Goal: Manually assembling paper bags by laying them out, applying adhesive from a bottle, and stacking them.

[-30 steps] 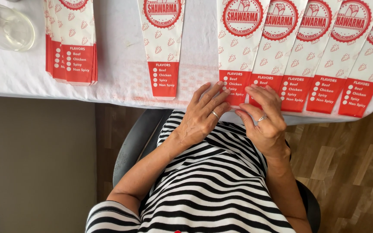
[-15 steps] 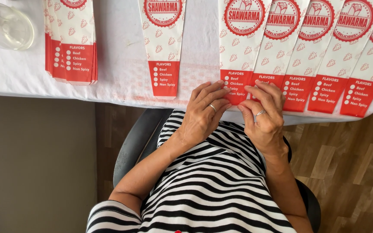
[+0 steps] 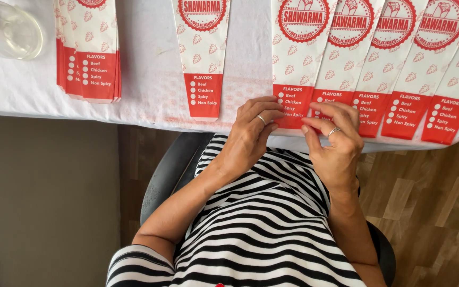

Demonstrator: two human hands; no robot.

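Observation:
Several flat red-and-white paper wrapper sleeves lie side by side on a table under a white cloth (image 3: 22, 90). My left hand (image 3: 251, 130) rests its fingertips on the red bottom end of one sleeve (image 3: 293, 69) at the table's near edge. My right hand (image 3: 333, 141) pinches the red end of the sleeve beside it (image 3: 346, 58), fingers curled over the edge. Both hands wear a ring. More sleeves (image 3: 426, 69) fan out to the right, overlapping one another.
A single sleeve (image 3: 203, 53) lies apart to the left of my hands. A stack of sleeves (image 3: 88, 48) sits further left, with a clear glass (image 3: 6, 29) at the far left corner. I sit on a dark chair (image 3: 168, 170) over wooden flooring (image 3: 431, 212).
My hands stay on the same sleeve ends, with the fingers shifting slightly. The view has drifted a little.

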